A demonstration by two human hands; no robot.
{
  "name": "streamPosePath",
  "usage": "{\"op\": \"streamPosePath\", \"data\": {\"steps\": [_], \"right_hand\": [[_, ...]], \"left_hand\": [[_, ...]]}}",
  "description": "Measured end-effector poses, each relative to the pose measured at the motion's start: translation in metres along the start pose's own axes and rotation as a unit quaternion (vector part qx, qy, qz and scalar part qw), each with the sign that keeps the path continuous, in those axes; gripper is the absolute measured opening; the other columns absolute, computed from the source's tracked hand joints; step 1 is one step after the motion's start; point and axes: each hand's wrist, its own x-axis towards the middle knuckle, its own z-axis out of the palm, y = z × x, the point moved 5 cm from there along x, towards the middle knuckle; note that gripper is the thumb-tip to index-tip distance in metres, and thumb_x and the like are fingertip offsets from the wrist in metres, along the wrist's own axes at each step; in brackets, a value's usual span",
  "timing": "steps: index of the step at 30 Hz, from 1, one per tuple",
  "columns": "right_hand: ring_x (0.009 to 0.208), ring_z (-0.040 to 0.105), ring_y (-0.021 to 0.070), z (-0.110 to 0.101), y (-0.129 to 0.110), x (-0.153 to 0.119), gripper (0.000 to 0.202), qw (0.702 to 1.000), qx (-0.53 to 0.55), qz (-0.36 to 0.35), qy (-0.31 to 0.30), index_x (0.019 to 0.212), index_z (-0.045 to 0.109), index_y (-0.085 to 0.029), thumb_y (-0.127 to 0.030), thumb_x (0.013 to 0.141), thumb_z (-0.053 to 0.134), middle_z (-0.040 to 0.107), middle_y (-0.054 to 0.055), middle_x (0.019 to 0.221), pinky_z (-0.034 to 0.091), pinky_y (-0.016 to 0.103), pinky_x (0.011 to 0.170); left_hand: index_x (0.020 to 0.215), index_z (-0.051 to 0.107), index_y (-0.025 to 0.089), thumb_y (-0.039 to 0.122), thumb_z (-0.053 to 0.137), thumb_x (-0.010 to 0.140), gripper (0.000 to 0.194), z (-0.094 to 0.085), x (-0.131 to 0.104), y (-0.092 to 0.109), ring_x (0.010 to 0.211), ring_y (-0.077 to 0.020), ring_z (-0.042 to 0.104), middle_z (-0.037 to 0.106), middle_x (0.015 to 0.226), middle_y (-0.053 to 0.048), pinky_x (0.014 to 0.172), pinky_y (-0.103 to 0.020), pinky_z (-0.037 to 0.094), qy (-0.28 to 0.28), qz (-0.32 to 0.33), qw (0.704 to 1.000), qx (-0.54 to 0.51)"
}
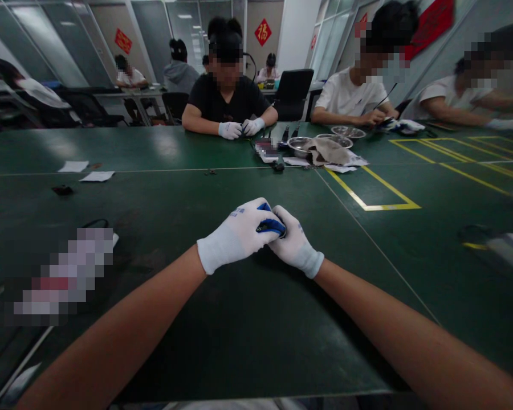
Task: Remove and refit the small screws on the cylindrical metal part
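My left hand (250, 228) and my right hand (291, 239) meet over the middle of the green table (239, 341). Both wear white knit gloves with blue-coated palms and fingers. The fingers of the left curl in a pinch against the right, whose fingers are mostly hidden behind it. Between them shows a sliver of a small dark object (283, 232), too covered to name. The hands are held close above the tabletop.
A blurred-out pack (68, 273) with a cable lies at left. Paper slips (97, 176) and a small dark piece (62, 190) are beyond it. Metal bowls (300, 146) with a cloth (330, 152) stand across the table, near yellow tape (387, 207). Co-workers sit opposite.
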Motion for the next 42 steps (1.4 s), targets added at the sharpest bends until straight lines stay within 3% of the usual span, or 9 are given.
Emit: {"op": "streamPosePath", "data": {"steps": [10,14,19,23,31,42], "right_hand": [[0.066,0.046,0.0151,0.003,0.001,0.001,0.022,1.0,-0.005,-0.011,-0.01,0.078,0.041,-0.026,-0.026,0.077,0.063,0.051,-0.003,0.075,0.04,0.031,0.062],[0.068,0.049,0.0161,0.003,0.002,0.001,0.022,1.0,-0.006,-0.019,-0.02,0.078,0.042,-0.026,-0.025,0.078,0.064,0.052,-0.002,0.077,0.042,0.032,0.064],[0.08,0.056,0.0215,0.004,0.007,0.002,0.017,0.999,-0.022,-0.038,-0.015,0.081,0.048,-0.025,-0.021,0.076,0.064,0.056,0.002,0.085,0.048,0.037,0.072],[0.083,0.058,0.0229,0.004,0.009,0.001,0.017,0.998,-0.039,-0.045,-0.03,0.084,0.052,-0.025,-0.018,0.075,0.064,0.058,0.003,0.087,0.049,0.039,0.075],[0.083,0.061,0.0227,0.005,0.006,0.001,0.012,0.998,-0.004,-0.049,-0.042,0.086,0.054,-0.024,-0.022,0.078,0.063,0.061,0.004,0.091,0.052,0.04,0.075],[0.069,0.05,0.0164,0.002,0.01,0.003,0.02,1.0,0.0,0.016,-0.012,0.078,0.045,-0.025,-0.029,0.077,0.065,0.053,-0.001,0.078,0.044,0.033,0.064]], "left_hand": [[0.098,0.078,0.016,0.023,0.061,0.1,0.019,0.002,0.001,0.014,0.108,-0.026,0.065,0.065,0.115,-0.009,0.097,-0.043,0.058,-0.009,-0.014,0.987,0.161],[0.095,0.076,0.016,0.023,0.064,0.098,0.014,0.006,0.0,0.011,0.105,-0.0249,0.066,0.066,0.112,-0.009,0.096,-0.043,0.059,-0.01,-0.021,0.991,0.129],[0.102,0.069,0.017,0.023,0.07,0.093,0.01,0.006,-0.002,0.006,0.101,-0.0237,0.067,0.065,0.109,-0.007,0.093,-0.043,0.061,0.046,-0.067,0.993,0.086],[0.105,0.067,0.017,0.02,0.071,0.091,0.015,0.007,-0.002,0.004,0.101,-0.0234,0.068,0.066,0.109,-0.007,0.094,-0.041,0.061,0.015,-0.075,0.996,0.038],[0.107,0.07,0.018,0.021,0.072,0.092,0.016,0.004,0.0,0.005,0.101,-0.0235,0.068,0.066,0.111,-0.006,0.092,-0.04,0.06,-0.005,-0.036,0.993,0.111],[0.107,0.074,0.017,0.025,0.061,0.101,0.016,0.015,0.001,0.016,0.102,-0.026,0.067,0.069,0.109,-0.009,0.091,-0.042,0.057,0.003,-0.009,0.968,0.25]]}}
